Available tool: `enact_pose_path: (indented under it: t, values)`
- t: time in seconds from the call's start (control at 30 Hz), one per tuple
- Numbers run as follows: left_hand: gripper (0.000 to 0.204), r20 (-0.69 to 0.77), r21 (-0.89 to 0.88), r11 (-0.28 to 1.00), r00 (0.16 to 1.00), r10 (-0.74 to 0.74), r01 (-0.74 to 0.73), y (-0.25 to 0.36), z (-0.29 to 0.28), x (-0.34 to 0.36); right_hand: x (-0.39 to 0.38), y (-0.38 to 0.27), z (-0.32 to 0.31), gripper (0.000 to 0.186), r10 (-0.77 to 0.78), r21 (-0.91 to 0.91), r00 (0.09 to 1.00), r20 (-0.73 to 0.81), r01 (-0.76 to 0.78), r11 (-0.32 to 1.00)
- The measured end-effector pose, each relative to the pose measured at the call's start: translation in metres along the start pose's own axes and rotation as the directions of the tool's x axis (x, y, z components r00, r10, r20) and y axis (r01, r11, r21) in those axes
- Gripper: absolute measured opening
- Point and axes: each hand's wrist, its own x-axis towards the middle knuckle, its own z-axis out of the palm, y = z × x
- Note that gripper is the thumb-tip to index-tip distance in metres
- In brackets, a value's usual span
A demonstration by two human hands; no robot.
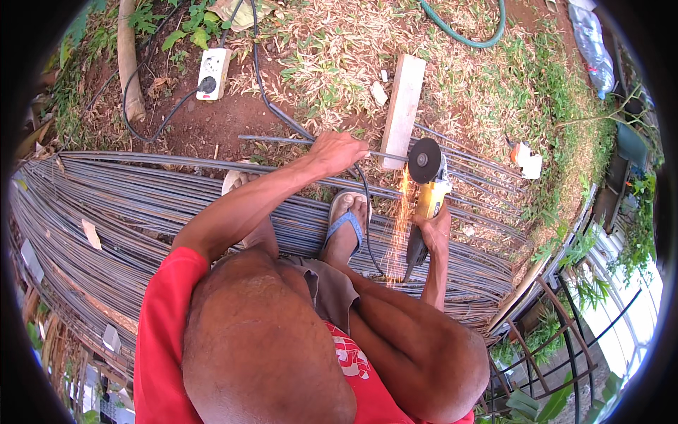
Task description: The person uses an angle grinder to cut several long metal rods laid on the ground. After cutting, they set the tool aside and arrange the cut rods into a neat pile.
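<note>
My left hand [337,152] grips a thin steel rod [275,140] that lies across a pale wooden block [403,109]. My right hand [433,230] holds a yellow angle grinder [429,191] by its body. Its dark disc [424,160] meets the rod just right of the block, and orange sparks [400,219] stream down toward me. My foot in a blue sandal [346,225] rests on the bundle of long steel rods [141,205] under me.
A white power strip [212,73] with a black cable lies on the dirt at the back left. A green hose [466,35] curves at the top. A bamboo pole [128,56] stands far left. A metal rail frame [558,318] and plants fill the right side.
</note>
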Motion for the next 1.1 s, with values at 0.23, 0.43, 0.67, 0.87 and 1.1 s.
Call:
enact_pose_path:
  t: [0.23,0.43,0.67,0.87,1.1]
  values:
    - [0.023,-0.007,-0.012,1.000,1.000,-0.018,0.018,-0.002,-0.003,-0.003,-0.012,0.006,0.005,0.059,-0.061,-0.086,0.998,-0.002,0.061,0.994]
    - [0.025,-0.053,-0.026,1.000,0.998,0.013,-0.014,-0.006,-0.001,-0.007,0.002,-0.007,0.011,0.063,-0.037,-0.051,0.999,-0.032,0.036,0.998]
    - [0.025,0.062,0.001,0.998,0.996,-0.062,0.062,-0.001,-0.002,-0.002,0.004,-0.015,0.008,0.060,-0.005,-0.102,0.999,-0.038,0.001,0.995]
    - [0.024,0.017,0.010,1.000,0.999,-0.027,0.027,-0.003,0.004,0.001,0.012,0.003,0.010,0.063,-0.037,-0.005,0.998,-0.057,0.037,0.999]
    - [0.026,0.028,-0.007,0.999,0.999,-0.031,0.031,-0.004,0.000,0.000,0.007,-0.009,0.006,0.070,-0.004,-0.064,1.000,-0.025,0.003,0.998]
